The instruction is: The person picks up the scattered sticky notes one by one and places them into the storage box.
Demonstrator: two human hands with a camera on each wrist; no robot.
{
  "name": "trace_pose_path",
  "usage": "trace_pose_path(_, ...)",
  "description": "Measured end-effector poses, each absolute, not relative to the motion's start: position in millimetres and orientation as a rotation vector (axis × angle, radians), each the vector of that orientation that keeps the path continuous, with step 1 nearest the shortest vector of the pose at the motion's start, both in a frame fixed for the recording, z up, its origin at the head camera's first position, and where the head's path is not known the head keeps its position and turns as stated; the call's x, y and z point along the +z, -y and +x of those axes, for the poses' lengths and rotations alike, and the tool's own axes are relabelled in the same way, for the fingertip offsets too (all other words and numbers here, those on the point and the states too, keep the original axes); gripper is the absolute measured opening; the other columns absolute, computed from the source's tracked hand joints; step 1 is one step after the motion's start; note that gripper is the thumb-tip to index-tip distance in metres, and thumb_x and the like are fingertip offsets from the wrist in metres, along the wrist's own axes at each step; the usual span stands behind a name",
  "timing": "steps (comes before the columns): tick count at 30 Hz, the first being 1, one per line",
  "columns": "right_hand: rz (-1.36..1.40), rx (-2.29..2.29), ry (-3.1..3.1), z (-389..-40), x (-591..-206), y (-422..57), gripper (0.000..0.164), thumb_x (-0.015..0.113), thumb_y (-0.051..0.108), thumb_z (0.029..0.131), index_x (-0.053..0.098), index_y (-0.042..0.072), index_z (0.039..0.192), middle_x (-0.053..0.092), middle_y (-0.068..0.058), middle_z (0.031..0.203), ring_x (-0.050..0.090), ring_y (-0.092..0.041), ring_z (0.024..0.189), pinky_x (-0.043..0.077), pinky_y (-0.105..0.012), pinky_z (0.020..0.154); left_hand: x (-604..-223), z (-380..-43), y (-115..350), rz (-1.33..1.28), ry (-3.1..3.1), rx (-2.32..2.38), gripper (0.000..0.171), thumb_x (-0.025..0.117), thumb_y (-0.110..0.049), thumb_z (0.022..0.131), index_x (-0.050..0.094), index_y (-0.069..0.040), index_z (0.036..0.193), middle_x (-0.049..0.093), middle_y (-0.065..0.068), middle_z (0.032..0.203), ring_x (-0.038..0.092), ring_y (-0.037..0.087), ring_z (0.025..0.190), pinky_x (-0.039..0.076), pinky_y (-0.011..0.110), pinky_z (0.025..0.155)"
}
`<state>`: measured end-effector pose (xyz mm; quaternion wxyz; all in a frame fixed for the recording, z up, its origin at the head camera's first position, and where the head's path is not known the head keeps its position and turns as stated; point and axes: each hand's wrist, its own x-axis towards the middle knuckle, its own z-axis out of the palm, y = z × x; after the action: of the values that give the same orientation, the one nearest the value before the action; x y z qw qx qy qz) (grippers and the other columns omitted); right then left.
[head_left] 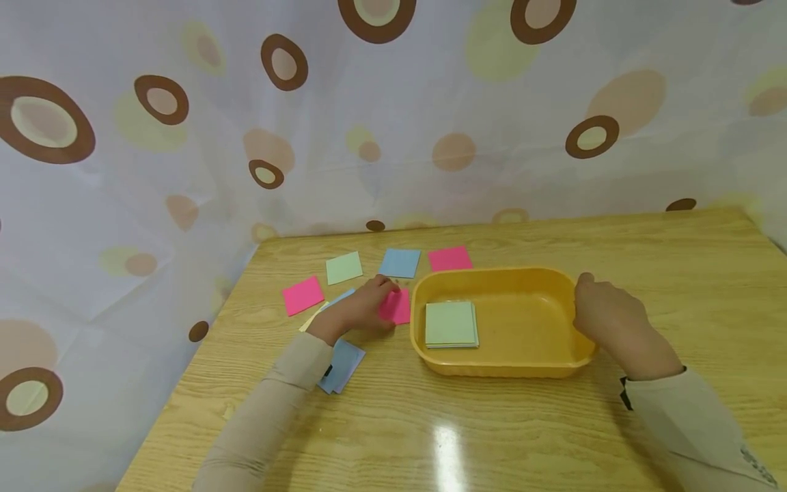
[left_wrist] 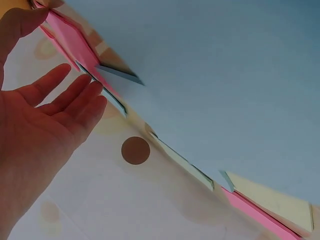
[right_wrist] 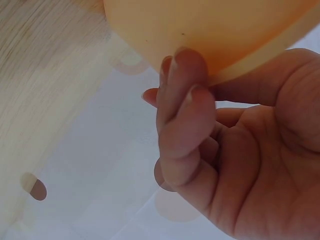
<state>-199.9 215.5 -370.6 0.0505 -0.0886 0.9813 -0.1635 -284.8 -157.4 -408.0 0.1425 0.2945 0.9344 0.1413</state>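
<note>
My left hand [head_left: 364,307] reaches over a pink sticky-note pad [head_left: 399,306] just left of the yellow plastic tray [head_left: 522,370]. In the left wrist view the thumb [left_wrist: 30,20] touches the pink pad [left_wrist: 72,37], while the other fingers are loosely bent and apart. My right hand [head_left: 609,320] grips the tray's right end; in the right wrist view its fingers and thumb are around the tray wall [right_wrist: 165,25]. Inside the tray, at its left end, lies a stack of pale green notes [head_left: 451,323] with other colours at its edges.
Behind the left hand lie a pale green pad [head_left: 344,268], a blue pad [head_left: 400,263] and another pink pad [head_left: 451,259]. Further left is a pink pad [head_left: 303,296]. Blue notes [head_left: 346,362] lie near the left forearm. A dotted curtain [head_left: 393,178] borders the wooden table [head_left: 492,430].
</note>
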Motion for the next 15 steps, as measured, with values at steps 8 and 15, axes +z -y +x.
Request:
trace_pose_path(8,-0.242,-0.507,-2.961,-200.2,-371.3,-215.4,0.021,0.050,-0.005,0.088,0.039,-0.021,0.097,0.048,-0.013,0.059,0.049,-0.023,0.049,0.039,-0.028,0.041,-404.5,-285.2,154.4,0.833,-2.696,0.337,0.074,0.072,-0.018,0.081,0.037,0.000,0.144,0.040,0.015,0.129,0.050,0.025,0.100,0.045,0.035,0.085)
trace_pose_path(15,-0.238,-0.496,-2.965,-200.9,-371.0,-215.5,0.022,0.051,-0.004,0.088,0.039,-0.020,0.097,0.048,-0.013,0.059,0.049,-0.023,0.048,0.040,-0.028,0.041,-406.5,-286.0,151.5,0.838,-2.733,0.309,0.082,0.075,-0.022,0.079,0.032,-0.009,0.148,0.038,0.013,0.126,0.042,0.023,0.104,0.041,0.035,0.088)
